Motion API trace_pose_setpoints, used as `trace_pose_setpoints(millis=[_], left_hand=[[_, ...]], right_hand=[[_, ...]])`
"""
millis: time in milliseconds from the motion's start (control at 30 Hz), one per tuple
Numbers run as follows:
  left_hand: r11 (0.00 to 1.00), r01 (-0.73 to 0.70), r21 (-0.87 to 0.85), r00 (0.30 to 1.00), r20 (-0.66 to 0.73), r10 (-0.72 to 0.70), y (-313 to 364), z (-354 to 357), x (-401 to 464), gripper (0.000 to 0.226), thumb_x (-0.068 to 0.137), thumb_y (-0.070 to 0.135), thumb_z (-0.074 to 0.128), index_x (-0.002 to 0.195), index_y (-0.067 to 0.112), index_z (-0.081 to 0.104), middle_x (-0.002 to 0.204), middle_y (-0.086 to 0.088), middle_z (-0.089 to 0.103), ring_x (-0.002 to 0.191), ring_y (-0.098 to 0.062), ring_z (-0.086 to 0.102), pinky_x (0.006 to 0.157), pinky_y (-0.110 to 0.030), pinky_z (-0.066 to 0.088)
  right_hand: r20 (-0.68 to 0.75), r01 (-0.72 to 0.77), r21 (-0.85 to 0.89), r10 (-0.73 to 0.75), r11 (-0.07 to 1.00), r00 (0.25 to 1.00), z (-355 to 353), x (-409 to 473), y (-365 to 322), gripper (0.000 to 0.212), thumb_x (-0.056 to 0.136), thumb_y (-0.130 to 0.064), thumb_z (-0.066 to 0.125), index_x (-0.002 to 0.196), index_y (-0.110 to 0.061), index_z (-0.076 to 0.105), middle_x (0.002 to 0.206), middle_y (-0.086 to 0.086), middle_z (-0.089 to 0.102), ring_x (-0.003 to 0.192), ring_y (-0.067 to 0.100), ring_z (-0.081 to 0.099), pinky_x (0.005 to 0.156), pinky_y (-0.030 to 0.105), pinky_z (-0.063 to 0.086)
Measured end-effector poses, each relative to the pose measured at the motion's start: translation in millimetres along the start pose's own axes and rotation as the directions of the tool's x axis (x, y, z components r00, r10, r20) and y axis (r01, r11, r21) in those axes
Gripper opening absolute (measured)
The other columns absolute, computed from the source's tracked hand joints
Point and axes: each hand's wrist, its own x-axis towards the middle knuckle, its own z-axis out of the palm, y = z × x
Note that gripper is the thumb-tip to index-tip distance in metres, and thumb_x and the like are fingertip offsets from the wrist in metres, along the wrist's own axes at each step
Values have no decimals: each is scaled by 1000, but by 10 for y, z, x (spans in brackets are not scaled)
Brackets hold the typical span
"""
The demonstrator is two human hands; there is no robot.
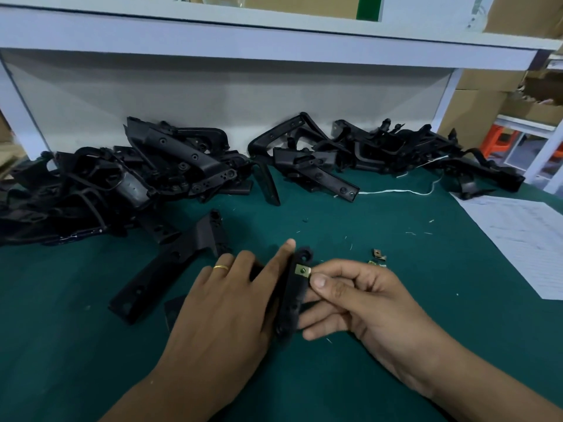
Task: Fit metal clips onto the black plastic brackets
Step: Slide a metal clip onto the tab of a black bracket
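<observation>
Left hand (231, 300): fingers wrapped around the black bracket (292, 295), holding it upright above the green mat (380, 360), forefinger laid along its edge.
Right hand (350, 300): thumb and fingers pinching the metal clip (302, 271), pressing it onto the bracket's upper edge.
Clip position: partly over the edge, just below the bracket's round end; depth of seating cannot be told.
Spare clips (378, 257): near, on the mat behind the right hand.
Bracket piles (137, 178): along the back, well apart.
Risk: skewed thumb pressure may cock the clip, leaving its hole misaligned; a slipped pinch may drop it.
</observation>
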Motion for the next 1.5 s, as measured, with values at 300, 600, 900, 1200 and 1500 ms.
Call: trace_pose_setpoints(millis=[300, 600, 900, 1200, 1500], left_hand=[[998, -16, 63, 1000, -11, 17, 9, 45, 9, 74, 94, 47, 30, 164, 35, 10, 101, 6, 48, 88, -20, 47, 75, -39, 49], [984, 148, -100, 986, -59, -154, -112, 75, 7, 77, 96, 50, 43, 161, 46, 2, 94, 9, 38, 85, -17, 44, 67, -34, 44], [974, 225, -8, 972, -71, -225, -153, 115, 3, 73, 98, 51, 22, 157, 44, -22, 107, 7, 37, 103, -17, 42, 88, -34, 44], [963, 268, 24, 963, -48, -267, -153, 185, 53, 66, 102, 53, 20, 159, 38, -10, 131, 6, 42, 121, -19, 42, 99, -34, 42], [971, 227, -75, 972, -40, -230, -235, 204, 122, 64, 108, 44, 31, 160, 32, -4, 153, 4, 38, 139, -24, 37, 108, -40, 37]], right_hand=[[-134, -57, -49, 50, 997, 990, 20, -31, -62, 30, 82, -25, 80, 96, 2, 77, 95, 27, 76, 77, 29, 77, 68, 34, 63], [-291, 33, -48, -45, 998, 956, -108, -105, -180, 20, 78, -21, 78, 83, -2, 79, 88, 30, 75, 73, 35, 77, 62, 34, 62], [-175, -23, -928, -379, 373, 909, -497, -15, -69, 20, 85, -50, 70, 99, -42, 82, 85, -12, 60, 91, 6, 59, 76, 23, 45], [-277, -54, -915, -526, 400, 804, -491, 259, -134, 19, 102, -37, 58, 105, -30, 75, 97, -17, 63, 98, 3, 58, 85, 22, 44], [-393, -286, -915, -464, 285, 794, -963, 1414, -649, 30, 100, -28, 67, 126, -13, 65, 127, 10, 64, 112, 28, 61, 91, 36, 50]])
